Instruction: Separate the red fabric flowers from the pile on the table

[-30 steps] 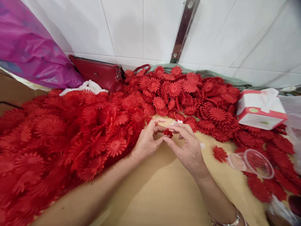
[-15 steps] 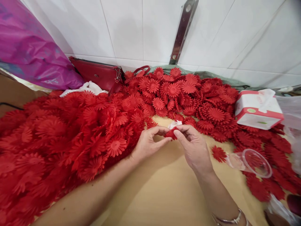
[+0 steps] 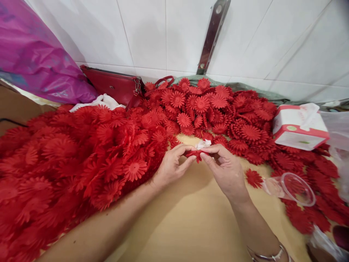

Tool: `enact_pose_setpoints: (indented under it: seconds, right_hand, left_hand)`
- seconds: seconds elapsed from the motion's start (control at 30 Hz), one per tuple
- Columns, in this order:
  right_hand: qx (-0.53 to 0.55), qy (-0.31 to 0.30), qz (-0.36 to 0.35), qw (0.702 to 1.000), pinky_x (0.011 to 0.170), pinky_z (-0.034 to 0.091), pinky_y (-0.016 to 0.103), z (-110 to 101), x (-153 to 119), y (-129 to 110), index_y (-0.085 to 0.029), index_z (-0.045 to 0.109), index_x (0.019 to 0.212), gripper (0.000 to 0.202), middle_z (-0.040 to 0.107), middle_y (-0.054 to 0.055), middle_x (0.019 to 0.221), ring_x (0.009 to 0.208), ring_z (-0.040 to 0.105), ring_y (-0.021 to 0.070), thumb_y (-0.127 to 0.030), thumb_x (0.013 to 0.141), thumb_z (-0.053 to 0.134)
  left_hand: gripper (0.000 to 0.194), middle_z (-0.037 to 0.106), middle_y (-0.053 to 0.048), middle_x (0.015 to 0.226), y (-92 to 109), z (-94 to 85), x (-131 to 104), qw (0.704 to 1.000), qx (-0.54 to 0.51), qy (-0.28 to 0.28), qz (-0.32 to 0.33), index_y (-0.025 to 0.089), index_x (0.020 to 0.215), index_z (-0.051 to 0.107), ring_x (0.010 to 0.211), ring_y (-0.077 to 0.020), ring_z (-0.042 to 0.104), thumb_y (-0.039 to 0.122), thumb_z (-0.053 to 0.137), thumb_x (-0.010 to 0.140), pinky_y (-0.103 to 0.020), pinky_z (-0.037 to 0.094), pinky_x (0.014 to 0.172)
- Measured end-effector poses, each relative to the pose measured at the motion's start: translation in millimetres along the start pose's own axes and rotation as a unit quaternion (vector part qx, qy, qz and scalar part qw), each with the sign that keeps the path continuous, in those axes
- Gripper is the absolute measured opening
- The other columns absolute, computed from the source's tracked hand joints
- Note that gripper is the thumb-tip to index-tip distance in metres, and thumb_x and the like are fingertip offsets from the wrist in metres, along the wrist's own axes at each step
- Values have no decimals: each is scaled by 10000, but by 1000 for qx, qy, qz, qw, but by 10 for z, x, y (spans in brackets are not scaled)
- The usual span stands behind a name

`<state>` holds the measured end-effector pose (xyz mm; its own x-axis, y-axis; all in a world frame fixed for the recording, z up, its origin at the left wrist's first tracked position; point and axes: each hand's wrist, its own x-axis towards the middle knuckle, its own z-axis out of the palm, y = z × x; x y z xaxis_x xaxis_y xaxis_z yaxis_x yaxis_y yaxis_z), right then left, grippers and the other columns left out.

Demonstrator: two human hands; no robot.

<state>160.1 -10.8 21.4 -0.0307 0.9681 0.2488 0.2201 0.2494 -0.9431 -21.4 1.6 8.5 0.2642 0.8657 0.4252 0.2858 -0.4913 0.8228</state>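
Between my two hands is a small red artificial flower (image 3: 198,155), seen nearly edge-on with some petals pointing down. My left hand (image 3: 174,163) pinches its left side between thumb and fingers. On the other side my right hand (image 3: 225,169) grips it the same way, thumb in front. Part of the flower is hidden by my fingertips. A crumpled white tissue (image 3: 203,144) shows just behind it. One loose red flower (image 3: 253,178) lies on the tabletop (image 3: 191,218) to the right of my right hand.
Red flower pieces are heaped at the left (image 3: 81,156) and along the back (image 3: 201,105). A tissue box (image 3: 300,127) and a clear plastic cup (image 3: 297,189) lie at the right. Against the tiled wall rest a red handbag (image 3: 114,85) and a purple bag (image 3: 40,54).
The flower has been turned and spread between my fingers, so more of its petals show. My right thumb has shifted slightly left and down. The surroundings are unchanged.
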Motion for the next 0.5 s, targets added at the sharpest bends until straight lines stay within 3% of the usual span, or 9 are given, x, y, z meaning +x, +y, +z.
enact_pose_setpoints:
  seconds: [0.1,0.23,0.5]
  right_hand:
    - [36,-35,44,998,902,531,366,-29,20,21,-239,714,1023,195,737,40,1010,946,683,198,-348,865,751]
    - [87,-70,65,992,979,527,364,-81,58,74,-250,743,1088,228,768,42,1083,1035,695,196,-376,900,710]
    - [66,-32,52,996,914,555,368,-48,35,122,-233,746,990,161,772,31,971,926,707,185,-346,875,738]
  left_hand:
    - [144,724,-93,1005,-22,-10,-3,1000,9,-6,9,162,1063,678,932,-182,678,239,595,974,-283,531,849]
    - [153,724,-105,1033,-51,-32,-1,1000,26,-1,18,161,1082,671,963,-194,675,237,586,981,-298,531,873]
    - [161,722,-97,992,-28,-28,-8,1000,13,-9,7,168,1052,690,941,-204,674,258,586,969,-303,530,866]
